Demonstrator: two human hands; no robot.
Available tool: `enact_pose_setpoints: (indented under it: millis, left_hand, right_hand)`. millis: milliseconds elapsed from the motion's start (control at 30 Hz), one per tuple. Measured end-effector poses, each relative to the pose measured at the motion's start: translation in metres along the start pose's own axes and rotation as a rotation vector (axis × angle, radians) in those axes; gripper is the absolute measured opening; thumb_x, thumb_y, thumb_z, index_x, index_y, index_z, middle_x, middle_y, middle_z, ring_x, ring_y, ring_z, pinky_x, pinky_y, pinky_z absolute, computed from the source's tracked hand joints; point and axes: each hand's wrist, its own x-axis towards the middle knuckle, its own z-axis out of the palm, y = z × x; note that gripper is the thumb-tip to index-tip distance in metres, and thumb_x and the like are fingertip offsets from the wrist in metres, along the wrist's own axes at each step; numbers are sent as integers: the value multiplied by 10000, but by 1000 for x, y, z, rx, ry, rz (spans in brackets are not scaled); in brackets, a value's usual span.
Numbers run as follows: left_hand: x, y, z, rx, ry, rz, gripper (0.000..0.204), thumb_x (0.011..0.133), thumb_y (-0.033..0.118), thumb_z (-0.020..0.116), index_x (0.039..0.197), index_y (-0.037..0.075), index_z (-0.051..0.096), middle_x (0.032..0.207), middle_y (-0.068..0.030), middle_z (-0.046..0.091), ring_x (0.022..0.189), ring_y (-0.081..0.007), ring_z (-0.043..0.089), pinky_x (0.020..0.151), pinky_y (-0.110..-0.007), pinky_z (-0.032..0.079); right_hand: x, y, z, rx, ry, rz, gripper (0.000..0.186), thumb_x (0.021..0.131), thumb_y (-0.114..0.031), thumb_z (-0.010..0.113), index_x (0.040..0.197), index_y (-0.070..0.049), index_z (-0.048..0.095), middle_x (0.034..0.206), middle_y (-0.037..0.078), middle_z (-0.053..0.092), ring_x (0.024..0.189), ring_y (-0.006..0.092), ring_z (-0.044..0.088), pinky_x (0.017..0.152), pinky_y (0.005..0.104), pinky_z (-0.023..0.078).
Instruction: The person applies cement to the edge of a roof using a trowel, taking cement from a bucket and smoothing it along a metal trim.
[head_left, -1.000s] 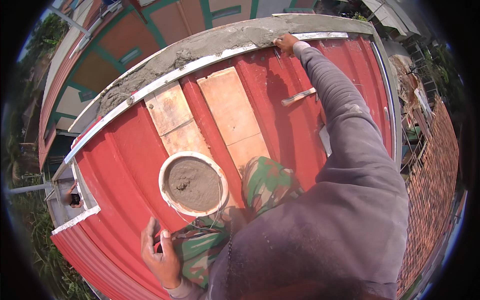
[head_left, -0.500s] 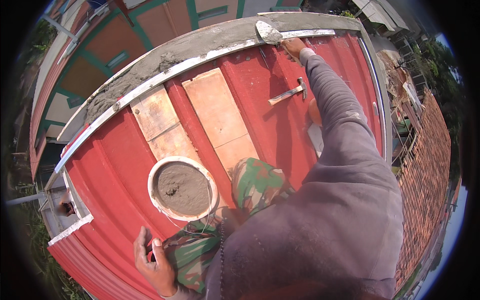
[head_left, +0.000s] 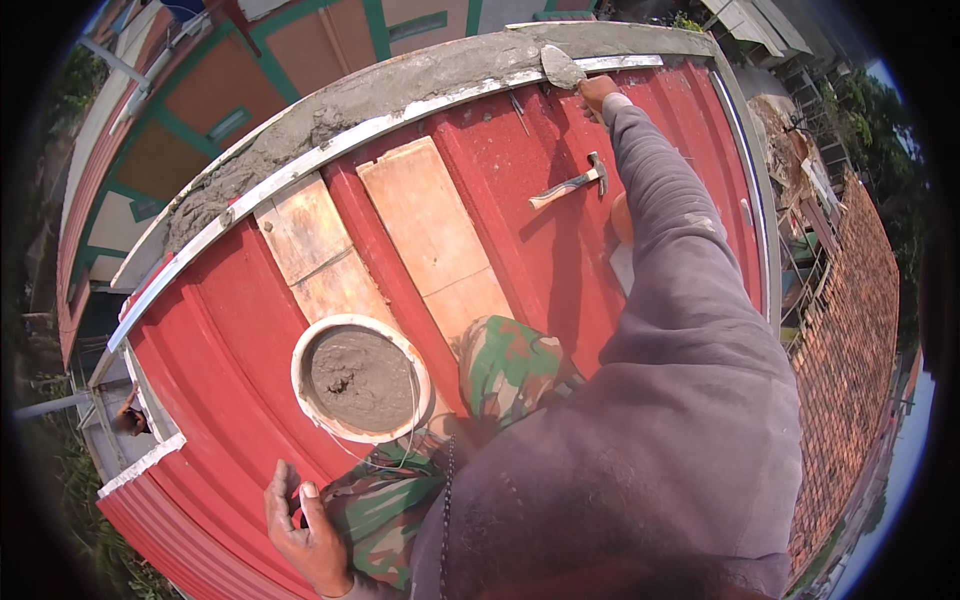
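Note:
My right hand (head_left: 597, 92) reaches out to the cement-covered ledge (head_left: 400, 80), closed on the handle of a trowel; its cement-smeared blade (head_left: 563, 68) is at the ledge's inner white strip (head_left: 350, 138). A wooden-handled hammer (head_left: 570, 185) lies on the red ribbed roof (head_left: 220, 350), below that hand. A white bucket (head_left: 361, 380) holding grey wet cement stands near my camouflage-clad knee (head_left: 505, 375). My left hand (head_left: 305, 515), fingers loosely curved and apart, holds nothing at the lower left, beside my leg.
Two pale boards (head_left: 425, 230) (head_left: 315, 255) lie along the roof. Another person (head_left: 130, 420) is low in an opening beyond the roof's left edge. A tiled roof (head_left: 845, 330) lies to the right; a building with green trim (head_left: 280, 55) is beyond the ledge.
The trowel blade has come into sight above my right hand and has shifted slightly right along the ledge over the last half second. My left hand stays by my leg.

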Motion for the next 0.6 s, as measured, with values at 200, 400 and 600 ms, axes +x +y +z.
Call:
enact_pose_setpoints:
  millis: [200,400,600]
  left_hand:
    - [3,5,6,-7,42,40,403,1043,108,659,1394,-91,658,1248,-179,693,1189,-276,668,1062,-405,500]
    - [-1,9,7,31,42,55,406,1038,109,673,1394,-85,663,1250,-180,703,1167,-284,684,1037,-407,517]
    - [-1,25,10,148,-65,117,438,1022,143,713,1409,-57,663,1259,-182,720,1132,-281,712,968,-409,553]
  right_hand:
    - [-50,-2,14,80,-31,-134,410,1052,-420,595,1082,-28,714,846,114,694,665,249,681,597,399,564]
    - [-255,-32,66,31,-580,-450,344,1068,-352,638,1119,-35,761,852,46,660,729,151,628,641,343,542]
    - [-376,-60,112,-609,-816,-886,354,1031,-324,654,1237,-52,746,1029,201,770,960,393,744,843,495,579]
